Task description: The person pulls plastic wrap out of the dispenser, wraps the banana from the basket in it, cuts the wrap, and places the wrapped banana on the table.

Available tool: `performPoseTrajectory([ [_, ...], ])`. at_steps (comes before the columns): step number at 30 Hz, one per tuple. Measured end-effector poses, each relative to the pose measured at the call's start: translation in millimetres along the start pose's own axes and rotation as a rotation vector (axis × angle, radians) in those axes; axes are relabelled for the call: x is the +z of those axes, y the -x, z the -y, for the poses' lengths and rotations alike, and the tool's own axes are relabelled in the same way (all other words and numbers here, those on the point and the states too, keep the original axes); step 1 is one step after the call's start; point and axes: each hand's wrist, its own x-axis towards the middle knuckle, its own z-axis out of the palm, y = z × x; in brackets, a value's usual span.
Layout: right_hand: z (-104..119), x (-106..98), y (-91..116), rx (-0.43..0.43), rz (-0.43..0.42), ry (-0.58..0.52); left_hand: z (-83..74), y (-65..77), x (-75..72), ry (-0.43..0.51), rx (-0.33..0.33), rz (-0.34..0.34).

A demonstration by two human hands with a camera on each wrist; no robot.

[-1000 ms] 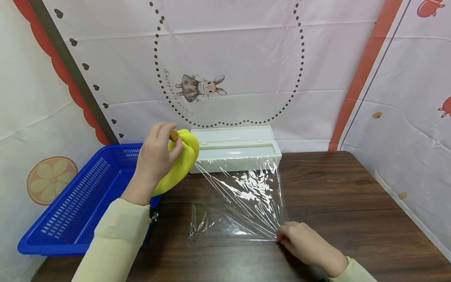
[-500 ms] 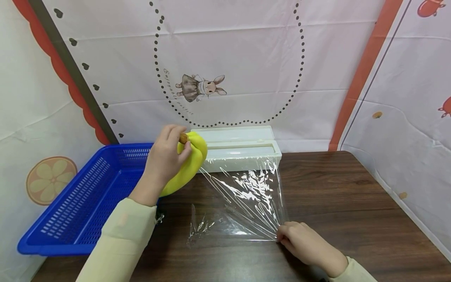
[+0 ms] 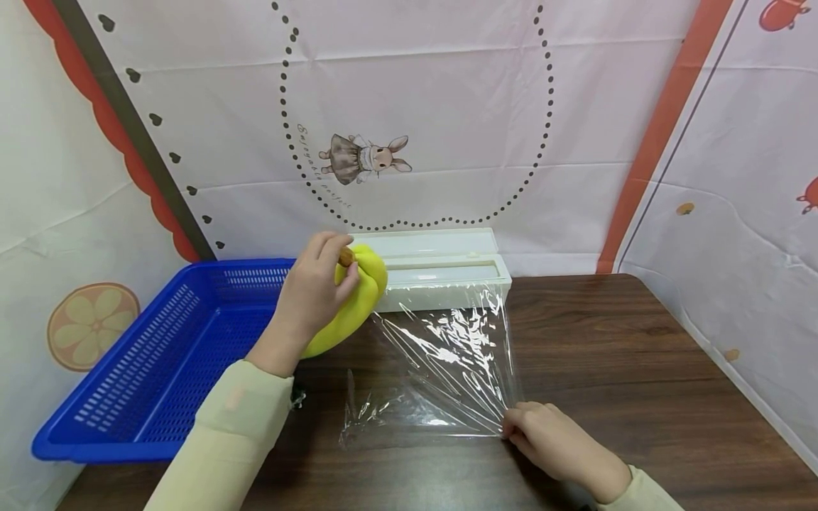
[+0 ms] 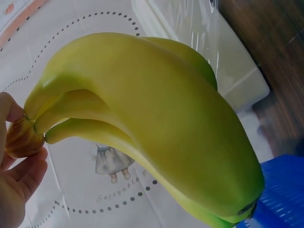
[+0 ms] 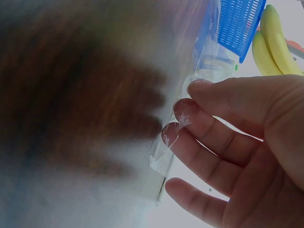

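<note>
My left hand pinches the brown stem of a yellow banana bunch, which hangs in the air at the left front of a white cling film dispenser. In the left wrist view the bananas have green-tinged ends and hang away from the fingers. A sheet of clear cling film runs from the dispenser toward the front of the table. Its front right corner is gathered and pinched by my right hand. The right wrist view shows a crumpled film edge at the fingertips.
A blue slotted plastic basket stands on the left, partly behind the left forearm. The dispenser's lid is up, against the printed cloth at the back. Brown wooden tabletop extends to the right.
My left hand has moved to the right and slightly down with the banana bunch, from beside the basket toward the film. The right hand and the film have stayed put.
</note>
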Motion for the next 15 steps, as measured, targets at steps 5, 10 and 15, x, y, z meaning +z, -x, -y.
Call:
performPoseTrajectory([
  [5,0,0,0,0.008,0.011,0.003,-3.2,0.2,2.9,0.005,0.013,0.015],
  [10,1,0,0,0.007,0.009,0.006,-7.3,-1.2,4.1,0.003,0.037,0.020],
  [15,0,0,0,-0.007,-0.002,0.015,-11.0,-3.0,6.7,0.010,0.058,0.035],
])
